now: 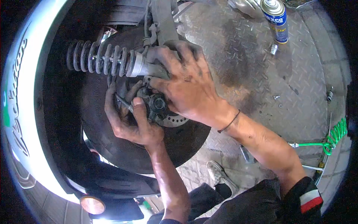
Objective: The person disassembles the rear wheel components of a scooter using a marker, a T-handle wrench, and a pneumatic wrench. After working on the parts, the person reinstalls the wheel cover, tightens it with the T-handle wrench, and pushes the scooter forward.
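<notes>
A dark, greasy brake caliper [156, 105] sits at the wheel hub, over a drilled brake disc [175, 120]. My left hand [136, 121] is closed around the caliper's left side, thumb on top, beside a black hose [124, 103]. From the right, my right hand [190, 80] bends over the caliper with its thumb side against it. Its other fingers curl over the lower end of the shock absorber [140, 66], whose coil spring [100, 59] runs to the left. Both hands' fingertips are partly hidden, as is the caliper's underside. Behind them is the black tire [182, 147].
White scooter bodywork [30, 93] with an orange reflector [92, 205] curves along the left. On the metal tread plate [253, 74] stand a blue spray can [278, 26], a socket [274, 49] and small loose hardware [276, 98]. A green coiled air hose [335, 136] lies at right.
</notes>
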The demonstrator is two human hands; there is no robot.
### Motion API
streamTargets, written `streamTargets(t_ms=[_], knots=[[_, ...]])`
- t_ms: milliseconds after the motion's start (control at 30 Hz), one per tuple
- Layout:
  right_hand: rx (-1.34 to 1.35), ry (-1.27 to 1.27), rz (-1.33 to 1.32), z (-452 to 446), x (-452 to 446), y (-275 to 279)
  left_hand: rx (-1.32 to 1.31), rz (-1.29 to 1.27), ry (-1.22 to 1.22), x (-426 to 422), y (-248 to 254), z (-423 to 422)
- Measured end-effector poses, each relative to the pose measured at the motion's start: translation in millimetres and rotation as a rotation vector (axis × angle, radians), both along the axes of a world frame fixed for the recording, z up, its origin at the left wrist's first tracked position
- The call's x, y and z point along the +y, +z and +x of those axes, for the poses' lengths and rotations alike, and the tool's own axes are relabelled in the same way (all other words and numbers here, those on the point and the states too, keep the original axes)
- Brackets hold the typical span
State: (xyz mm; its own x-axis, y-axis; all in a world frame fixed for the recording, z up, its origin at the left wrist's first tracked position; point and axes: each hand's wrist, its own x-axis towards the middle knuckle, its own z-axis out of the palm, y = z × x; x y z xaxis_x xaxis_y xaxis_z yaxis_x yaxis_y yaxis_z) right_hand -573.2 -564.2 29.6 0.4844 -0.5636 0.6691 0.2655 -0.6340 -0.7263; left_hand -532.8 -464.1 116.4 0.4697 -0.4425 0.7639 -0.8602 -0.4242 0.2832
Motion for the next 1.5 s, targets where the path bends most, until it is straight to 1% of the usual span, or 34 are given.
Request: streamTargets(t_ms=[233, 300, 567, 700, 767, 867, 933, 1000, 1067, 1233, 1300, 1433, 1500], knots=[[0.001, 0.092, -0.039, -1.8, -6.1, -1.2, 0.054, 0.0, -0.011, -6.8, -0.3, -7.8], [-0.037, -0.01, -0.013, 0.6, 0.1, -2.5, 0.073, -0.007, -0.02, -6.3, -0.7, -7.2], [-0.044, 0.059, 0.017, 0.2, -4.3, -1.7, -0.02, 0.049, 0.006, -4.5, 1.1, -5.2], [-0.042, 0.022, 0.01, 4.4, -1.4, -2.9, 0.037, 0.021, 0.026, -6.3, -0.9, -9.4], [-0.02, 0.034, 0.001, 3.0, -3.1, -1.9, -0.052, 0.073, 0.037, -3.9, 0.6, -6.5], [-0.006, 0.052, 0.013, 0.5, -3.1, -0.3, 0.033, 0.035, 0.02, -7.3, 0.2, -10.1], [-0.016, 0.061, 0.036, 1.1, -2.2, -0.6, 0.043, 0.03, 0.023, -7.6, 0.3, -10.5], [-0.07, 0.019, 0.011, 1.5, -2.1, -1.9, 0.058, 0.024, 0.025, -6.8, -1.2, -8.8], [-0.063, 0.009, 0.001, 3.0, -2.3, -2.3, 0.029, 0.012, -0.036, -4.7, -2.0, -4.1], [-0.078, 0.025, 0.029, 3.9, -0.4, -4.3, 0.026, 0.004, -0.013, -5.8, -2.4, -5.7], [-0.133, -0.008, 0.016, 8.6, 1.4, -6.8, 0.027, -0.005, -0.013, -4.8, -3.0, -5.5], [-0.085, -0.01, 0.023, 9.5, 3.5, -5.0, 0.018, 0.021, -0.006, -6.4, -1.5, -6.8], [-0.039, -0.089, -0.005, 9.3, 4.5, -3.4, 0.036, 0.021, -0.009, -6.8, -1.8, -6.8]])
